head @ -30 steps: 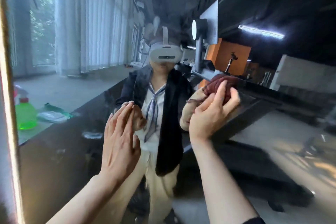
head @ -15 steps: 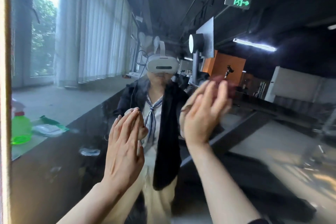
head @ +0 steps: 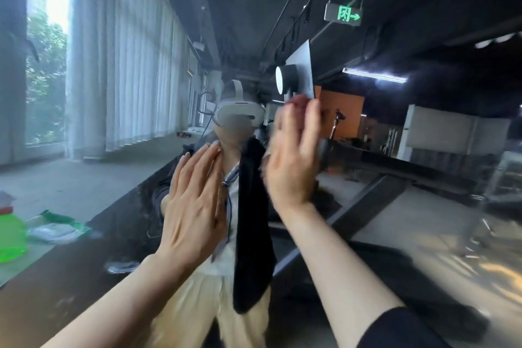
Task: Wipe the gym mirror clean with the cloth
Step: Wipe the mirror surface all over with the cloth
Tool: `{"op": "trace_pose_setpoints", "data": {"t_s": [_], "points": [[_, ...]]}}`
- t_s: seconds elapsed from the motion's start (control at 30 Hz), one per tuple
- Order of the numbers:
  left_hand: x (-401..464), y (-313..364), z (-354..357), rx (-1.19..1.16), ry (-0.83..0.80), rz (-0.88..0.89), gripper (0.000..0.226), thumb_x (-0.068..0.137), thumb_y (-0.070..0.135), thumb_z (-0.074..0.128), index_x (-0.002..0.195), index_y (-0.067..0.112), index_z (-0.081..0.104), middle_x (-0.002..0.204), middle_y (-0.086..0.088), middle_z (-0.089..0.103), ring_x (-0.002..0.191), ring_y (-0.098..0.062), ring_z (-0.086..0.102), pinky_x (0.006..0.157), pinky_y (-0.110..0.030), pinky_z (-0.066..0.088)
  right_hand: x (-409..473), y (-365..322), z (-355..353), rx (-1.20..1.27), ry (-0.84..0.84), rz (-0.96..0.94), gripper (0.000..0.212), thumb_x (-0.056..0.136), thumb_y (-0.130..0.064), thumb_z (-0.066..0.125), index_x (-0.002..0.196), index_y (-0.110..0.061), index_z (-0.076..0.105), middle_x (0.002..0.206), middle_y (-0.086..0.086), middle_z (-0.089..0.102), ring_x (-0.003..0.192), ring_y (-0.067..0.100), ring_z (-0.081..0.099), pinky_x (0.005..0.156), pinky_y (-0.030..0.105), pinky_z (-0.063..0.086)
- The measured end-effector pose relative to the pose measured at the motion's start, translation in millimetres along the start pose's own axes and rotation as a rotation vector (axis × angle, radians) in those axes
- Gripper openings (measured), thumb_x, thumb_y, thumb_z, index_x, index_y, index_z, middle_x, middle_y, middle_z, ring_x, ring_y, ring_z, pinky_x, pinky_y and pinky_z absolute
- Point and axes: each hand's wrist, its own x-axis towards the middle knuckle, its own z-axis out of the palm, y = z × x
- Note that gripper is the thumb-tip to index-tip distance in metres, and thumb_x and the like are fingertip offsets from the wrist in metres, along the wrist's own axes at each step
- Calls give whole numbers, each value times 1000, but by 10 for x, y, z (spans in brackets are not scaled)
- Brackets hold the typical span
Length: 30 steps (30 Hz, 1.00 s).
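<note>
The right hand (head: 292, 161), fingers straight and close together, presses the dark red cloth (head: 299, 100) flat against the mirror (head: 423, 206), the left hand (head: 195, 206) braced flat beside it; soft and light, the cloth probably bunches, so palm pressure suits it best.

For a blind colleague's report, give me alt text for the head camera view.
A right hand presses a dark red cloth flat-fingered against a large wall mirror, blurred mid-wipe, while the open left hand rests flat beside it. A green spray bottle shows at left.
</note>
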Motion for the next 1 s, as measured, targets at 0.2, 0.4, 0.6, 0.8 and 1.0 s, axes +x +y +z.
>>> {"op": "trace_pose_setpoints", "data": {"t_s": [0.2,0.4,0.6,0.8,1.0], "points": [[149,-88,-25,43,-8,4,55,98,22,34,144,-6,45,150,-22,43,141,-38,37,117,-56,26,-249,74,-154,1,-198,-414,43,89,10,62,130,-4,66,147,19,49,114,43,61,99,48,51],[287,-244,-151,118,-32,59,61,85,15,55,144,-3,47,150,-20,44,140,-37,38,116,-59,26,428,264,-115,-74,158,204,33,101,-2,49,132,4,60,149,32,40,137,46,42,119,41,31],[385,-310,-236,147,-34,-2,69,81,21,62,144,-2,46,150,-19,45,137,-36,39,117,-54,24,225,-463,298,85,-121,-273,37,97,9,48,131,4,62,146,29,47,131,46,48,109,52,44],[529,-422,-365,168,-52,44,66,83,27,53,142,-2,47,149,-19,45,137,-34,38,116,-57,25,378,158,-49,-3,-26,-111,36,94,5,57,130,1,63,144,27,49,127,44,53,118,32,34],[740,-714,-533,213,-37,39,72,84,40,50,145,5,40,150,-17,43,133,-36,41,114,-58,26,1021,-376,458,3,55,23,44,94,2,56,137,3,55,152,29,38,137,44,40,118,41,31]]}}
